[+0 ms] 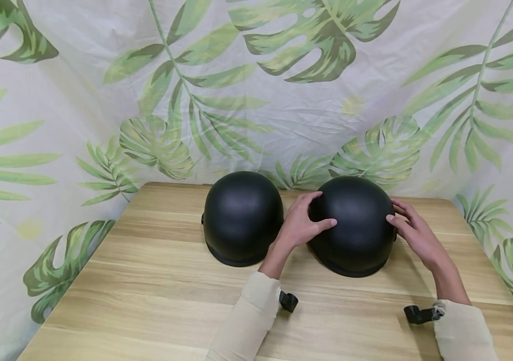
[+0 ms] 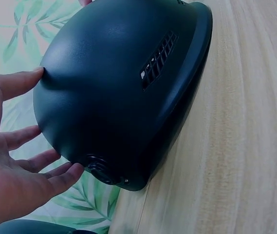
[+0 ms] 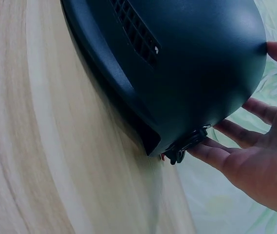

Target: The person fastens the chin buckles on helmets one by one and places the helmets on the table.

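Two black helmets are on the wooden table in the head view. Both hands hold the right helmet (image 1: 359,233), one at each side. The left hand (image 1: 300,220) has its thumb on the shell and its fingers spread along the left side. Its fingertips lie near a round side knob (image 2: 101,170) in the left wrist view. On the other side, the right hand (image 1: 418,238) touches the shell with thumb and fingertips, close to a black side fitting (image 3: 183,147). A slotted vent (image 2: 158,58) shows above the helmet's brim. The left helmet (image 1: 241,215) stands just beside the left hand.
The wooden table (image 1: 148,301) runs back to a leaf-print cloth (image 1: 301,125) hung behind and at both sides. Black wrist mounts (image 1: 418,314) project from the beige sleeves (image 1: 247,316) over the near tabletop.
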The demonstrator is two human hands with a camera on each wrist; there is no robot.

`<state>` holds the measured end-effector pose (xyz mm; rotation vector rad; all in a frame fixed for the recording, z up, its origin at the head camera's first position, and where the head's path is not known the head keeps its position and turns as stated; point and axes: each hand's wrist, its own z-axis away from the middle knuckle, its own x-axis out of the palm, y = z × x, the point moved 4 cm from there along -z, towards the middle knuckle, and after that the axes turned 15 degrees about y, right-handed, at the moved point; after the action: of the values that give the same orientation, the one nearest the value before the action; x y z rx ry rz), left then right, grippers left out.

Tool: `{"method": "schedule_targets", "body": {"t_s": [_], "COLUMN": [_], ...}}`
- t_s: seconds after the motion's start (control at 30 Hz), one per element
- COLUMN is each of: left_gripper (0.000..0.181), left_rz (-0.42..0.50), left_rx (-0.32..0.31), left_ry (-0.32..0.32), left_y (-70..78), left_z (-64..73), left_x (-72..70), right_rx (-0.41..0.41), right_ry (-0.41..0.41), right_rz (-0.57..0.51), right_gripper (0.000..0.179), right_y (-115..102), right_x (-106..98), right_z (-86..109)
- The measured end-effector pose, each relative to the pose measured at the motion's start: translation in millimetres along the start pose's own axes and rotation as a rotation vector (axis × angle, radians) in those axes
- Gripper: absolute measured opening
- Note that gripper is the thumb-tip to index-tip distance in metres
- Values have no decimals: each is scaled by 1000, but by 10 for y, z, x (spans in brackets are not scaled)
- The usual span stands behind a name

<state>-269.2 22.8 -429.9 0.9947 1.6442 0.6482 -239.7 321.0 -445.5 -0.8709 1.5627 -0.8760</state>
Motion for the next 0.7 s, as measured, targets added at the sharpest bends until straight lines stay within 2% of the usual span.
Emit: {"method": "schedule_targets", "body": {"t_s": [0.27,0.37,0.57,0.7], "left_gripper": [78,78,78,78], "left_rz": [-6,-6,-14,-13], "left_rx": [5,8,18,24], "left_ry": [4,5,5,4], "left_y": [7,12,1,-17], "left_z": [-1,4,14,23], "left_x": [7,6,13,19], "right_rx": [-23,-6,125,152], "right_ry": [34,46,-67,-112], "right_rz": [-4,13,-29,-48], "right_gripper": [68,70,84,87], "right_y": [-3,11,98,142], "right_x": [-8,-10,69,117], "right_z": [-7,-10,-15,5]}}
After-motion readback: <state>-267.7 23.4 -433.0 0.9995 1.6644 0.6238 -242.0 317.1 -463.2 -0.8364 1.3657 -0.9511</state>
